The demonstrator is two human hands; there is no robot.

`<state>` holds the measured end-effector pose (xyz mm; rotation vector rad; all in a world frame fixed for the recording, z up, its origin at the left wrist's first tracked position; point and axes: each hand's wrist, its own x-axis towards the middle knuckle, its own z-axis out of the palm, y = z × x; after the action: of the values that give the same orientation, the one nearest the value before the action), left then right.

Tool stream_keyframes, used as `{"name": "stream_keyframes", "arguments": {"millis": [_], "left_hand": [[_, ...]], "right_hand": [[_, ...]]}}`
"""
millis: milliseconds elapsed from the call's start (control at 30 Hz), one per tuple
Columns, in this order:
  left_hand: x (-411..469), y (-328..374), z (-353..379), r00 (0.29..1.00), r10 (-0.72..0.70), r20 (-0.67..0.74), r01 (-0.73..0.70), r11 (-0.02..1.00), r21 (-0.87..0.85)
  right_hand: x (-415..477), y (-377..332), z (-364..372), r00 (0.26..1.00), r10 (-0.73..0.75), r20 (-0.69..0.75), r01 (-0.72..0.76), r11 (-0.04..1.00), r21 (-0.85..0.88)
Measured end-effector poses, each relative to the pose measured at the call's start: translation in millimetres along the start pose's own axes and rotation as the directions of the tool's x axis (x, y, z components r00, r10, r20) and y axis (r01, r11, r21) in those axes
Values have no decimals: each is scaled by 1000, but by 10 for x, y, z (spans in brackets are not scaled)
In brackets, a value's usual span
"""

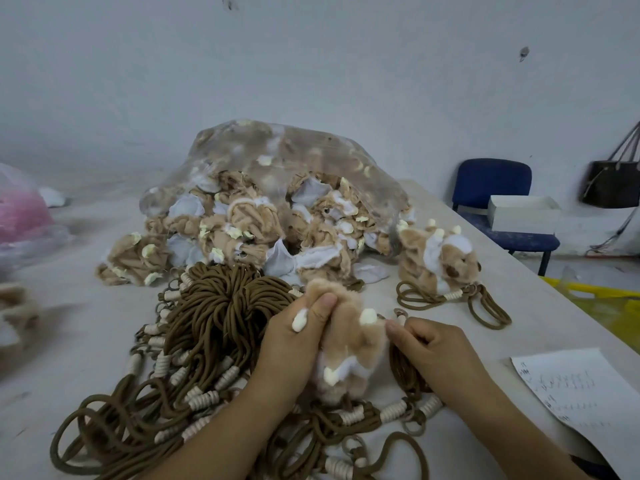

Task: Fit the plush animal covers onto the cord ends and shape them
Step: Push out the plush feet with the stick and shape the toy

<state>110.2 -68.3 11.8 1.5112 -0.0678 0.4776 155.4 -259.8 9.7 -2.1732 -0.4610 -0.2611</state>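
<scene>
A tan and white plush animal cover (349, 344) with cream paw tips sits between my hands above the table. My left hand (298, 337) grips its upper left side, thumb up on the fur. My right hand (429, 344) has its fingers curled and pinches the cover's right edge beside a brown cord end with a ring (400, 313). A big bundle of brown cords (214, 317) with cream wrapped ends lies to the left and under my forearms. The cord inside the cover is hidden.
A clear plastic bag (277, 188) spilling inside-out covers lies behind. A finished plush animal on a cord (440, 258) rests at right. A sheet of paper (575, 393) lies near the table's right edge. A blue chair (491, 188) and white box (523, 211) stand beyond.
</scene>
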Motion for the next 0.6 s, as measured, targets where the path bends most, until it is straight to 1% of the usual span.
{"name": "stream_keyframes", "arguments": {"millis": [100,167,267,367,400,467,533,600], "left_hand": [[-27,-3,27,999,4,53,-6,999,49],[-39,-21,30,997,9,76,-17,994,107],[-31,-37,20,997,-3,82,-12,984,176],[-17,-23,28,995,24,93,-47,967,251],[-13,-7,30,995,58,77,-75,967,244],[0,23,13,993,117,28,-120,977,174],[21,34,-25,994,111,-19,-108,989,105],[43,17,-53,994,92,-53,-86,991,100]], "right_hand": [[-13,-61,89,999,31,33,-35,992,119],[-20,-78,128,997,45,68,-55,987,148],[-5,-62,118,996,35,80,-45,990,131],[19,-34,68,998,23,64,-28,996,79],[25,-23,50,998,17,52,-21,998,63],[34,12,20,1000,1,28,-2,999,36],[35,56,6,1000,-8,22,8,1000,-12],[31,94,9,1000,-9,23,10,998,-67]]}}
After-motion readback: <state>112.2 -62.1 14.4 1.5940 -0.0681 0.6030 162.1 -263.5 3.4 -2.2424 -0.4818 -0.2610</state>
